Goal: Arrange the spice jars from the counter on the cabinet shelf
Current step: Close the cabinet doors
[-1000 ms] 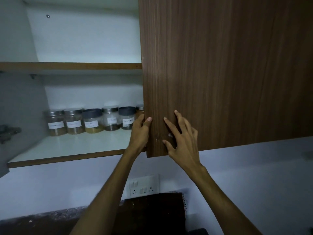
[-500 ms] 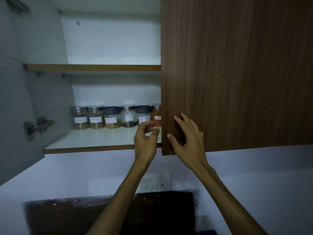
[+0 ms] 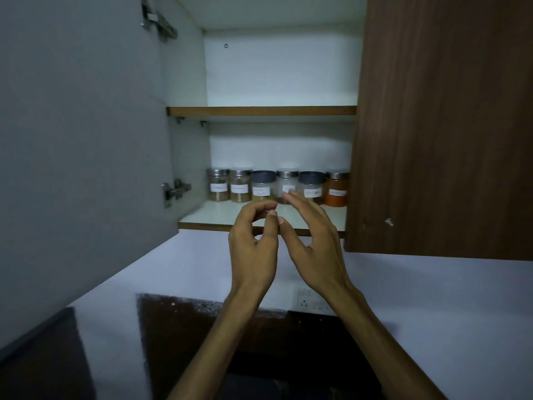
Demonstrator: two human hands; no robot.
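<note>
We are raising our left hand [image 3: 253, 249], fingers curled loosely around nothing, beside our right hand [image 3: 313, 241], spread open and empty; six spice jars [image 3: 278, 188] are standing in a row at the back of the lower shelf [image 3: 219, 219], labels seemingly blurred.

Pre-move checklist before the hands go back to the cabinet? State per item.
1. Jars on lower shelf, one row at the back, upright: ok.
2. Labels facing out: ok; text too blurred to read.
3. Left hand empty, fingers curled: ok.
4. Right hand empty, open, in front of the shelf, touching no jar: ok.
5. Left door swung wide: ok. Right door covers that side, so anything behind it: cannot tell.
6. Jars left on the counter: cannot tell, counter mostly out of view.
</note>
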